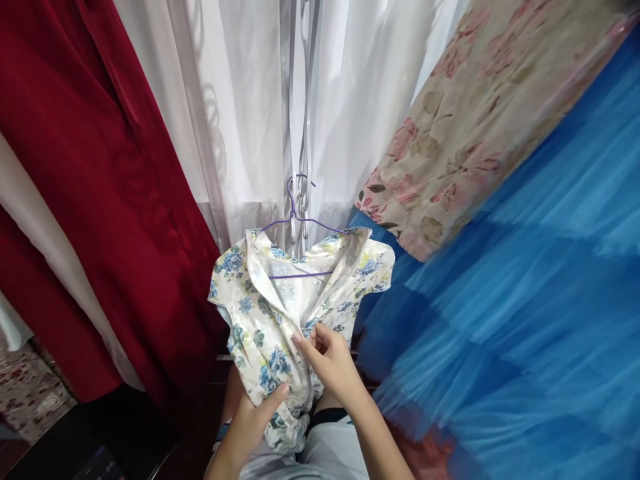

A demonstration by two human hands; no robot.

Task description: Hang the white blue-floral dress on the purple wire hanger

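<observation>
A white blouse (273, 320) with blue and yellow-green flowers and short cap sleeves hangs in front of me on a purple wire hanger (293, 217). Its open V-shaped neckline shows the pale inside and the hanger's lower bar. My right hand (327, 353) is closed at the bottom of the V, pinching the edge of the front opening between thumb and fingers. Lower down on the left side, my left hand (257, 417) grips the cloth, thumb on top and the other fingers hidden underneath. The blouse's lower end bunches above my lap.
White curtains (245, 100) with hanging ribbons (301, 100) stand behind the hanger. A dark red garment (125, 220) hangs at left. On the right are a beige garment with pink flowers (450, 133) and a layered blue tulle skirt (525, 300). A dark surface (115, 420) lies at lower left.
</observation>
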